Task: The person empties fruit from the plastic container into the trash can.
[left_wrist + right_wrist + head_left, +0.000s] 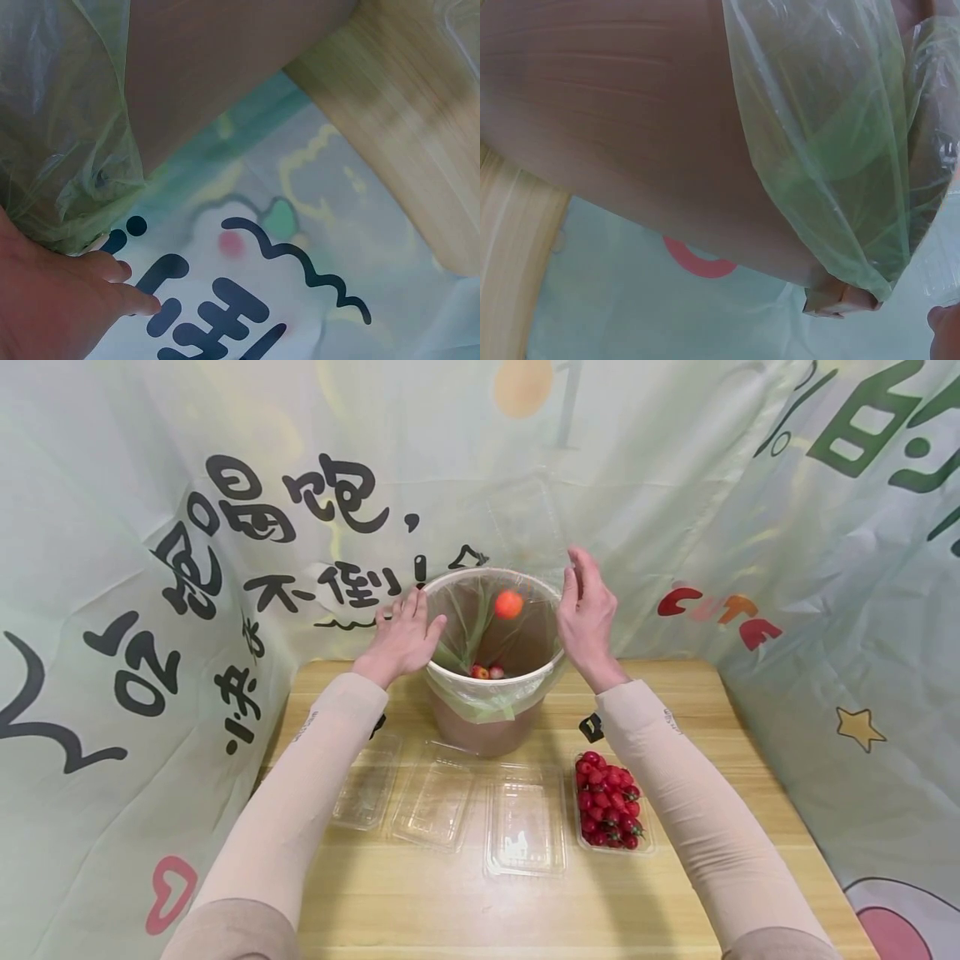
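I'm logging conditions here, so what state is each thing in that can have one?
Bin: upright, uncovered.
Green liner: folded over the bin's rim.
Left hand: fingers extended at the bin's rim.
Right hand: holding the raised container.
Raised container: tilted, no fruit visible in it.
Left table container: appears empty.
Middle table container: empty.
Right table container: empty.
Red fruit container: filled.
Orange fruit: over the bin's opening; falling or not, unclear.

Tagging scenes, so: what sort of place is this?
Probably a makeshift filming booth: pale green printed fabric hangs around a light wood-grained table bearing a round brown bin lined with translucent green plastic.
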Demonstrator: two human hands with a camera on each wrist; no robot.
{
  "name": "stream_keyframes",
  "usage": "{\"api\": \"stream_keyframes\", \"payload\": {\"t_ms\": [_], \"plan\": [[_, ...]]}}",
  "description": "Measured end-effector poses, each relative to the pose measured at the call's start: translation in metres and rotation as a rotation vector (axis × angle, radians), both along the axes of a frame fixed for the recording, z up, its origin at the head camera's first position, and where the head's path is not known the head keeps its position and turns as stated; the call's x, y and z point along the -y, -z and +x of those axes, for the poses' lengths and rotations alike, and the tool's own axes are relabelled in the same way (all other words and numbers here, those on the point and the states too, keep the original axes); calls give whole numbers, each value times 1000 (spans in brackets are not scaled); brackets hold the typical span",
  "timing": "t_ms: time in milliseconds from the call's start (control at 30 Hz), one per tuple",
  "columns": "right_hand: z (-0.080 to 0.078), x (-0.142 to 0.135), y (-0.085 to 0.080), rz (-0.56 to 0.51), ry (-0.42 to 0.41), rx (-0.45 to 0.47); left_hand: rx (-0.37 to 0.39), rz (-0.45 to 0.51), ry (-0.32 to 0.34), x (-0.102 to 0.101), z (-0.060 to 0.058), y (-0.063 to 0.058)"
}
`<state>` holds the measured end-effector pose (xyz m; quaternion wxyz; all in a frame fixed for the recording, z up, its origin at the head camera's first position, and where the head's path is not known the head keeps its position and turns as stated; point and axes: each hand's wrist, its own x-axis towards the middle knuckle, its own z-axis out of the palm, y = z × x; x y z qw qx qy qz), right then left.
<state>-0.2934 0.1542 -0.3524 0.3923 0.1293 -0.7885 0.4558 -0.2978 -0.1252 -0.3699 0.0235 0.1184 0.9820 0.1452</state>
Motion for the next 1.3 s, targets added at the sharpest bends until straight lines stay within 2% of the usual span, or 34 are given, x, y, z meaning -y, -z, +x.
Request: {"api": "stream_keyframes", "payload": {"t_ms": [633, 1067, 1300], "plan": [[-1, -3, 0, -107, -7, 58, 0, -2, 1, 1, 1, -1], [-2, -21, -3, -240, 26, 143, 2, 6, 0, 1, 1, 1], [-2, -34, 0, -280, 74, 158, -1, 3, 7, 1, 1, 0]]}}
